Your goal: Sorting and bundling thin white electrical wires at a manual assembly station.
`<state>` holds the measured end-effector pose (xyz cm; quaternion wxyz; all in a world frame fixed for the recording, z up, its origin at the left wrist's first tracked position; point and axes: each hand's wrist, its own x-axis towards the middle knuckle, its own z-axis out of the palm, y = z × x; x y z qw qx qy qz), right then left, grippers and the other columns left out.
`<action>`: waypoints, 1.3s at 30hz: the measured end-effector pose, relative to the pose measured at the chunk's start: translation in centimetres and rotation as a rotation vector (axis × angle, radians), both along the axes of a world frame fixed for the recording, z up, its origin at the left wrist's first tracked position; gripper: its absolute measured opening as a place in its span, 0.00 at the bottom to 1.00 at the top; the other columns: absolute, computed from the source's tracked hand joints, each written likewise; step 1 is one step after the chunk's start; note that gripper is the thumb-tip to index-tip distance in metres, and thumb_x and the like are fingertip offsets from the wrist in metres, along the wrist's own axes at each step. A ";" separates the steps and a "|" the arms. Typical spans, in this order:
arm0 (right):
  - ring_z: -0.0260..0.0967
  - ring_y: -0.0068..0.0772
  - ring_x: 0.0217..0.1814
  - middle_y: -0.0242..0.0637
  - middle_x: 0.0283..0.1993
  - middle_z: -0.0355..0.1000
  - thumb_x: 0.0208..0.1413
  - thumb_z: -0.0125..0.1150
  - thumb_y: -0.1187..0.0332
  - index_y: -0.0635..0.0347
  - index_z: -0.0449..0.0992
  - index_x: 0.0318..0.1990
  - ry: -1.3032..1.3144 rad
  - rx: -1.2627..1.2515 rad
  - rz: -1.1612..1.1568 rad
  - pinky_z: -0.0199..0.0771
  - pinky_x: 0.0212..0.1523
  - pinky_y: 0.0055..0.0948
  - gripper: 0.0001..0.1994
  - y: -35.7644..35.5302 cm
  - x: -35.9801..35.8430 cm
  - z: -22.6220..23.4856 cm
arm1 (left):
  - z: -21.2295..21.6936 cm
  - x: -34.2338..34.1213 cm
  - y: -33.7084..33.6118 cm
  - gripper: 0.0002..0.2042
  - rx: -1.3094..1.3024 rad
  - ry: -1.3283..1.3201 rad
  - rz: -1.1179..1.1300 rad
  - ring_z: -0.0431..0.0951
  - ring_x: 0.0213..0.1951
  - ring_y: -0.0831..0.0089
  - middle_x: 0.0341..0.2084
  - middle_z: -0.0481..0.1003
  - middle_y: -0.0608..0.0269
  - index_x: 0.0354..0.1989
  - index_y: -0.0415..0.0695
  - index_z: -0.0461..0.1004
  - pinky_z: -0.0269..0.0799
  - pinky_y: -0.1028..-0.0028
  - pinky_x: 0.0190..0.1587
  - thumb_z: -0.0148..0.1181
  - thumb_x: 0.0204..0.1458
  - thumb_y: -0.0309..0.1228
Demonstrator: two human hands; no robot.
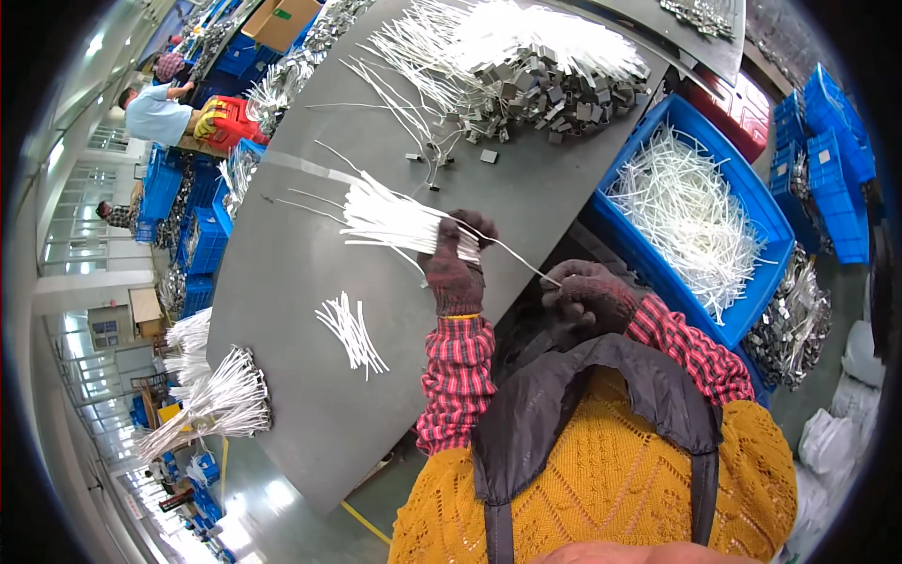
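Observation:
My left hand (pixel 458 265), in a dark glove, is closed around a bundle of white wires (pixel 385 214) held above the grey table (pixel 310 414). Most of the wires fan out to the left, and a few thin ends stick out farther. One white wire (pixel 519 254) runs from the bundle to my right hand (pixel 590 293), also gloved, whose fingers pinch its end beyond the table edge. On the table, left of my left forearm, lies a small heap of short white tubes (pixel 349 335). Far ahead is a large pile of white wires with small grey metal blocks (pixel 554 94).
A blue bin (pixel 759 303) full of thin white tubes stands at the right, near my right arm. Bundled white wires (pixel 230 399) hang over the table's left edge. Loose metal blocks (pixel 489 156) lie before the pile. Other people work at the far left among blue crates (pixel 162 183).

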<state>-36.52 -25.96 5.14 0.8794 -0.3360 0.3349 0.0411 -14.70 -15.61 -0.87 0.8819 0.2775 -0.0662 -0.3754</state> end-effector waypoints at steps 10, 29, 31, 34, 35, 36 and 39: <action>0.65 0.15 0.23 0.30 0.30 0.74 0.53 0.62 0.70 0.61 0.78 0.44 0.156 -0.390 0.133 0.65 0.23 0.16 0.11 -2.4 -5.5 -1.3 | -2.1 2.0 0.4 0.13 0.206 0.118 0.220 0.80 0.39 0.59 0.38 0.78 0.55 0.46 0.37 0.73 0.80 0.55 0.45 0.61 0.57 0.33; 0.71 0.27 0.43 0.38 0.46 0.76 0.46 0.71 0.80 0.48 0.62 0.69 -0.092 -1.304 0.035 0.74 0.47 0.29 0.40 1.8 7.8 -6.2 | -1.5 0.7 0.3 0.09 0.260 0.057 0.201 0.79 0.33 0.62 0.31 0.78 0.54 0.36 0.34 0.75 0.79 0.61 0.39 0.60 0.59 0.30; 0.72 0.28 0.43 0.40 0.48 0.76 0.46 0.72 0.80 0.49 0.62 0.69 -0.043 -1.278 0.053 0.74 0.48 0.29 0.40 2.5 9.9 -6.2 | -2.0 1.0 1.1 0.09 0.340 -0.159 0.188 0.80 0.35 0.65 0.32 0.79 0.54 0.36 0.33 0.77 0.78 0.65 0.41 0.57 0.60 0.28; 0.74 0.30 0.46 0.43 0.51 0.76 0.46 0.72 0.80 0.51 0.62 0.69 -0.189 -1.251 -0.011 0.75 0.49 0.31 0.40 3.2 12.7 -6.7 | -3.1 1.0 1.8 0.08 0.563 -0.338 0.095 0.82 0.35 0.61 0.32 0.80 0.55 0.36 0.38 0.76 0.80 0.64 0.44 0.56 0.61 0.29; 0.75 0.32 0.48 0.44 0.52 0.76 0.46 0.72 0.80 0.51 0.62 0.68 -0.340 -1.226 -0.041 0.76 0.49 0.32 0.40 3.3 13.1 -6.8 | -3.5 1.6 2.1 0.08 0.566 -0.336 0.096 0.82 0.35 0.61 0.32 0.80 0.55 0.36 0.38 0.76 0.80 0.64 0.44 0.56 0.61 0.29; 0.75 0.32 0.48 0.44 0.52 0.76 0.46 0.72 0.80 0.51 0.62 0.68 -0.352 -1.242 -0.084 0.76 0.49 0.32 0.40 3.3 13.4 -7.0 | -4.0 2.4 2.4 0.09 0.513 -0.204 0.091 0.81 0.36 0.60 0.33 0.80 0.55 0.39 0.37 0.76 0.80 0.63 0.45 0.56 0.61 0.32; 0.76 0.37 0.52 0.45 0.57 0.74 0.46 0.71 0.81 0.53 0.62 0.67 -0.055 -1.315 0.165 0.76 0.51 0.33 0.38 3.4 12.9 -7.4 | -5.6 5.9 3.5 0.14 0.367 0.035 0.162 0.80 0.40 0.57 0.38 0.78 0.54 0.46 0.37 0.73 0.79 0.60 0.47 0.56 0.62 0.37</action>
